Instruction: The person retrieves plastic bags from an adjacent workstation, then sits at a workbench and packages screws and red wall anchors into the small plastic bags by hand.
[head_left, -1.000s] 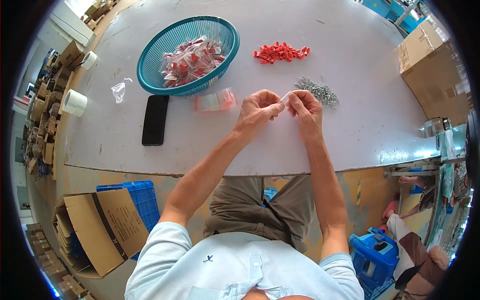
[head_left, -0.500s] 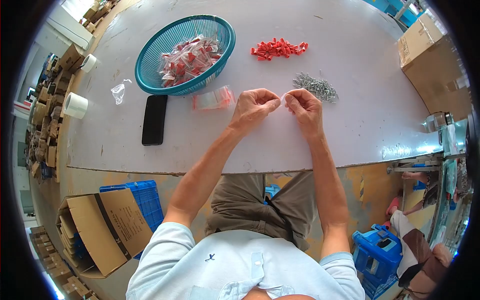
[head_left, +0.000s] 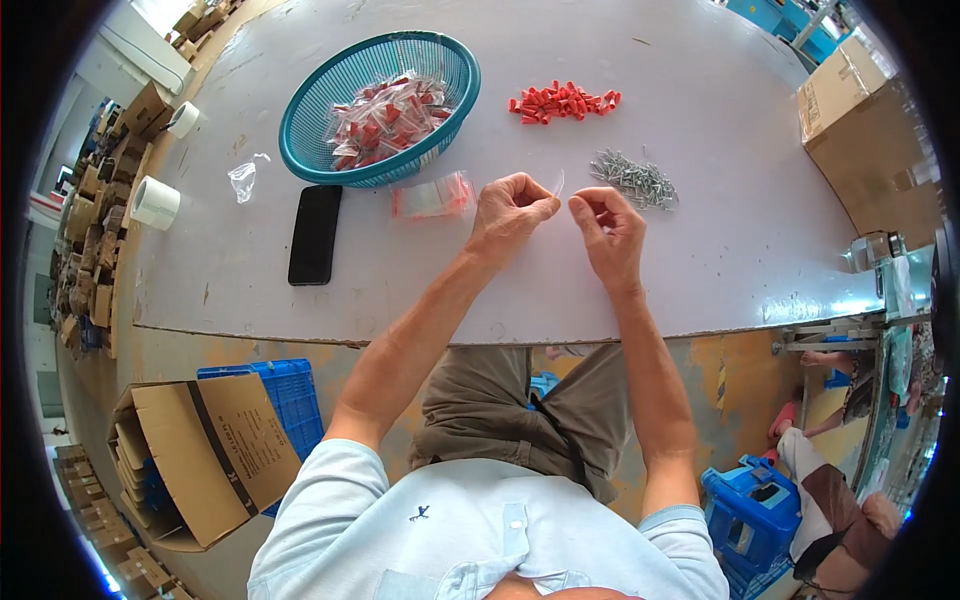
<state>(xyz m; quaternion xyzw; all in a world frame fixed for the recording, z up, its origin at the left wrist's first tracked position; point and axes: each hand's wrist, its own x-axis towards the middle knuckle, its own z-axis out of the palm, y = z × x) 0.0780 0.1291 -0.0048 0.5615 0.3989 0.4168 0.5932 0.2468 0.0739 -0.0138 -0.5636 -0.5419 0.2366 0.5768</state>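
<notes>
My left hand point(head_left: 510, 218) is closed, with thumb and forefinger pinching a small clear plastic bag point(head_left: 559, 184); a thin edge of it sticks up past the fingertips. Just to the right, my right hand point(head_left: 613, 238) is loosely curled, thumb and fingers a little apart, with nothing visible in it. A pile of grey screws point(head_left: 635, 180) lies right behind my right hand. Farther back is a heap of red plastic plugs point(head_left: 563, 102). Beside my left wrist lies a stack of flat clear bags with red edges point(head_left: 433, 196).
A teal basket point(head_left: 292, 140) holds many filled bags. Near it lie a black phone point(head_left: 314, 236), a crumpled plastic scrap point(head_left: 242, 182) and tape rolls point(head_left: 155, 203). A cardboard box point(head_left: 865, 140) stands at the right. Below are an open carton point(head_left: 215, 455), blue crates and a seated person's legs.
My right hand has come away from the bag and moved slightly right and down, its fingers loosening. My left hand keeps its pinch, and more of the bag's edge shows.
</notes>
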